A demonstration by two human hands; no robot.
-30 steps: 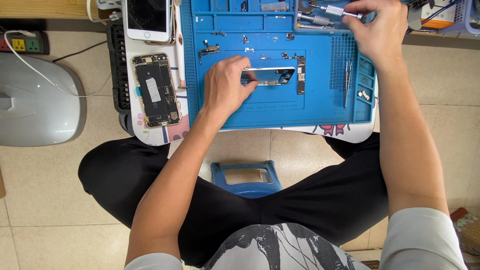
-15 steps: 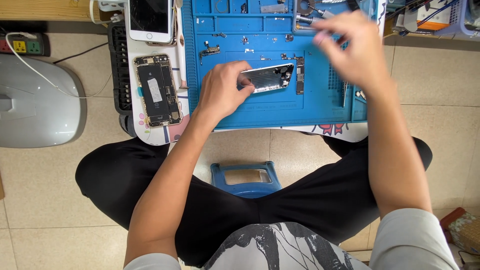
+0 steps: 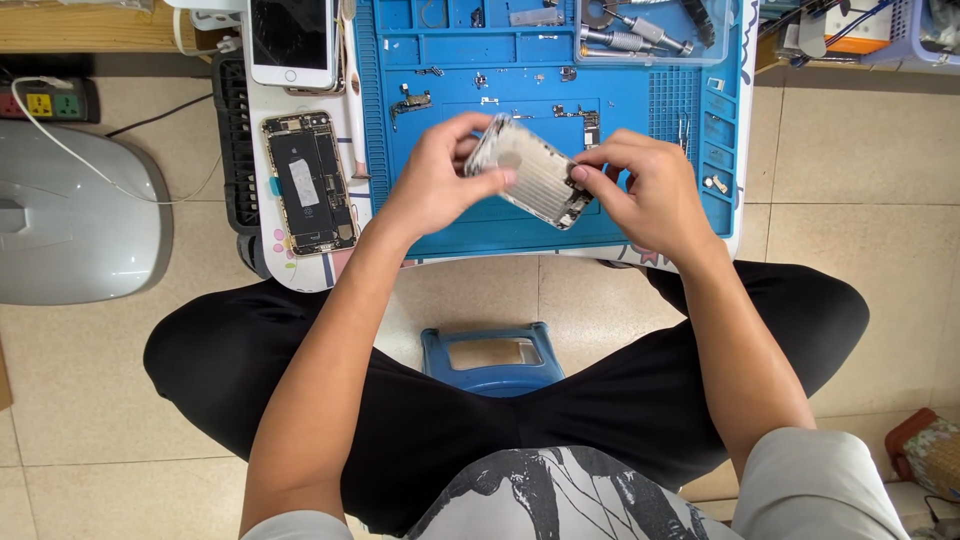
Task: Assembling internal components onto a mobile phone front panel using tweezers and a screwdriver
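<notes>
Both hands, left hand [image 3: 435, 180] and right hand [image 3: 645, 190], pinch the silver phone housing [image 3: 530, 172] above the blue mat [image 3: 620, 120]; better hold only its edges.

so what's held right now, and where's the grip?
Phone housing, lifted off the mat: left hand at its upper-left end, right hand at its lower-right end.

My left hand [image 3: 432, 182] and right hand [image 3: 640, 190] cover both ends of the phone shell [image 3: 530, 172], which is motion-blurred; I cannot read its inner detail. The shell and hands hide the middle of the blue mat [image 3: 470, 235]. Small parts [image 3: 412, 100] on the mat are too small to identify. The top edge crops the white phone [image 3: 290, 42] and the tool tray [image 3: 640, 30].
</notes>
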